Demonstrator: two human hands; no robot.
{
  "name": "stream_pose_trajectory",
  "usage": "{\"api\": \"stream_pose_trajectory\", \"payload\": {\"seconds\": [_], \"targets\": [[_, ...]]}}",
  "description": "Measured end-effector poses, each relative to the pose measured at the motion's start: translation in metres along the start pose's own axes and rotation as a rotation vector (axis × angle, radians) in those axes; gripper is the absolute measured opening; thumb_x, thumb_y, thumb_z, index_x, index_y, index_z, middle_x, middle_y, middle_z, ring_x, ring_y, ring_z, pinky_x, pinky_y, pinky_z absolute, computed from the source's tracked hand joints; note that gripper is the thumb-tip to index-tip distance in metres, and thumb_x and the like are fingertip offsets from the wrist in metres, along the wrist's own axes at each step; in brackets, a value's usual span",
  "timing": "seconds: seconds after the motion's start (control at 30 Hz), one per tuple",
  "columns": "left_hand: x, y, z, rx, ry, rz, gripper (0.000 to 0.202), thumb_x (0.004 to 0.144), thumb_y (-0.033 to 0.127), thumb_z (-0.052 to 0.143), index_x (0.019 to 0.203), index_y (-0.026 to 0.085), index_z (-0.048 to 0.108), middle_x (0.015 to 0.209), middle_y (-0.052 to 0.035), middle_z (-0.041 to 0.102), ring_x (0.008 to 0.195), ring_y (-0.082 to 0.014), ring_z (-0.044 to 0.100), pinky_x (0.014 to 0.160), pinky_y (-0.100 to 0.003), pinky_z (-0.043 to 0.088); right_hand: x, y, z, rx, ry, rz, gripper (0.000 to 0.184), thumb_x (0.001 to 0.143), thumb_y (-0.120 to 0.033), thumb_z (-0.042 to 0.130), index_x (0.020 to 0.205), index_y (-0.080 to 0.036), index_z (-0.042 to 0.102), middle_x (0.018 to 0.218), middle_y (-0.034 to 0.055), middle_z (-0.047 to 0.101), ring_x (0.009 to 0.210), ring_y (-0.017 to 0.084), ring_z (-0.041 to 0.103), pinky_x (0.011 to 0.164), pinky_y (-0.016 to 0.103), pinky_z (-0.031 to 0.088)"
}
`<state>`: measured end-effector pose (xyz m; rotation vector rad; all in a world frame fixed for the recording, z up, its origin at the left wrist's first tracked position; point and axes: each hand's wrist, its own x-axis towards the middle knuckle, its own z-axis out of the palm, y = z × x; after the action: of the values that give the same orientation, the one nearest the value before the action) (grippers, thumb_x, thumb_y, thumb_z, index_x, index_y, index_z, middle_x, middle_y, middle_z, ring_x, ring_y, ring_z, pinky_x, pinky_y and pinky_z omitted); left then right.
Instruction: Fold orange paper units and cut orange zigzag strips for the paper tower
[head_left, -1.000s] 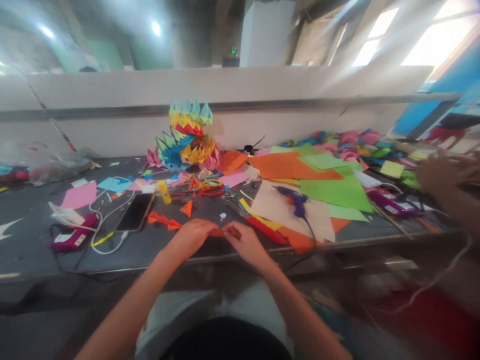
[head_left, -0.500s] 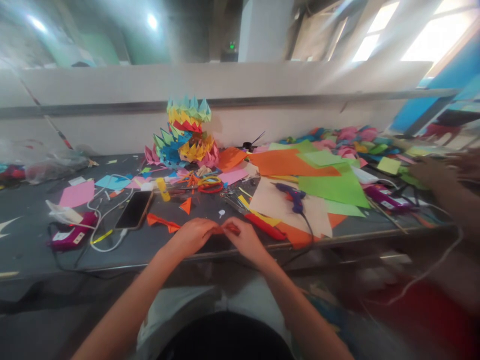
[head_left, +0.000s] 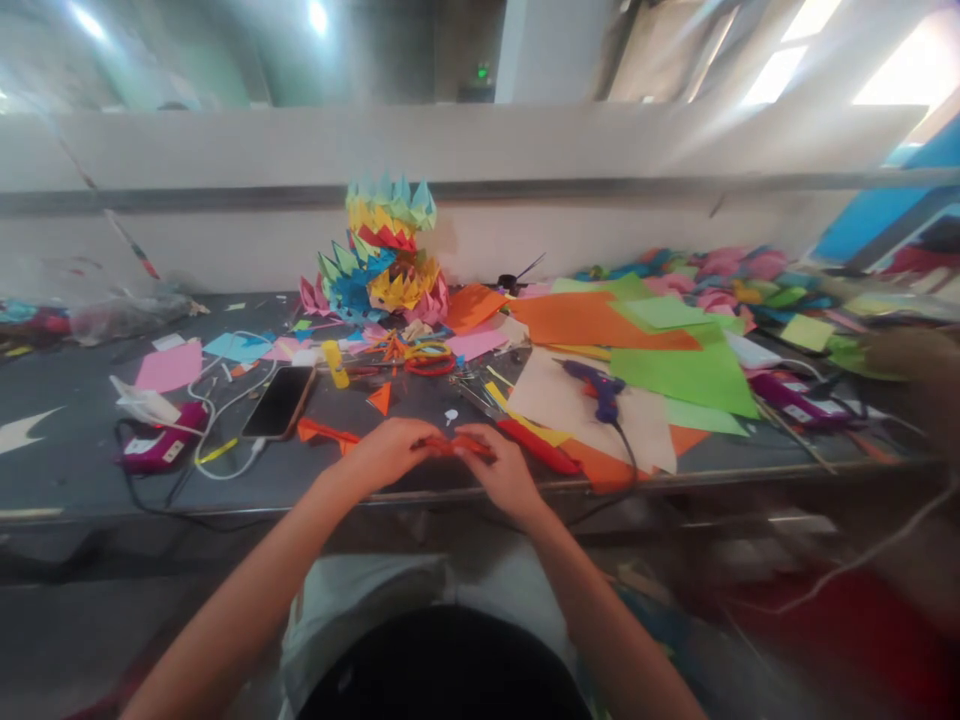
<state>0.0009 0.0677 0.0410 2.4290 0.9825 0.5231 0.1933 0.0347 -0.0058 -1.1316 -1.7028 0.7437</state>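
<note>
My left hand (head_left: 390,452) and my right hand (head_left: 501,472) meet at the near edge of the dark table (head_left: 67,480). Both pinch a small folded orange-red paper piece (head_left: 455,444) between their fingertips. Just left of my left hand lies a folded orange paper strip (head_left: 324,433). A red folded piece (head_left: 538,446) lies to the right of my right hand. A small orange paper triangle (head_left: 381,397) sits beyond my hands.
A tall multicoloured folded-paper model (head_left: 384,258) stands at the back. Orange and green sheets (head_left: 675,370), a purple glue gun (head_left: 596,383), a phone (head_left: 279,401), a magenta device (head_left: 159,447) with cables and scissors (head_left: 420,358) lie about. Another person's blurred hand (head_left: 911,360) reaches in at right.
My hands stay together on the paper piece, shifting a little. The view has swung slightly left and down. The other person's hand at right has moved.
</note>
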Motion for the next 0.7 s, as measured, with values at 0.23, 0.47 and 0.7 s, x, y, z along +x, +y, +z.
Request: {"api": "stream_pose_trajectory", "payload": {"seconds": [0.23,0.47,0.7], "targets": [[0.004,0.004,-0.002,0.151,-0.057,0.021,0.015,0.082,0.026,0.056,0.086,0.018,0.068,0.08,-0.0025,0.068,0.076,-0.0143,0.061,0.068,-0.022,0.042,-0.001,-0.007,0.0,-0.053,0.016,-0.044,0.018,0.081,-0.027,0.056,0.097,-0.022,0.065,0.096,0.0037,0.069,0.088,0.017,0.064,0.079,0.03,0.05],[0.001,0.007,0.003,0.39,-0.021,0.137,0.018,0.082,0.02,0.052,0.074,0.018,0.068,0.074,-0.0026,0.068,0.072,-0.0143,0.06,0.067,-0.024,0.041,-0.006,-0.014,0.002,-0.095,-0.042,-0.099,0.02,0.08,-0.026,0.058,0.098,-0.024,0.067,0.098,0.0035,0.07,0.086,0.018,0.065,0.08,0.031,0.051],[-0.005,0.01,0.01,0.494,-0.014,0.207,0.023,0.082,0.017,0.05,0.067,0.017,0.066,0.066,-0.0032,0.064,0.068,-0.0137,0.059,0.068,-0.027,0.04,-0.011,-0.02,0.005,-0.413,-0.128,-0.071,0.018,0.083,-0.02,0.051,0.087,-0.024,0.068,0.086,0.0033,0.071,0.08,0.018,0.065,0.072,0.027,0.048]]}}
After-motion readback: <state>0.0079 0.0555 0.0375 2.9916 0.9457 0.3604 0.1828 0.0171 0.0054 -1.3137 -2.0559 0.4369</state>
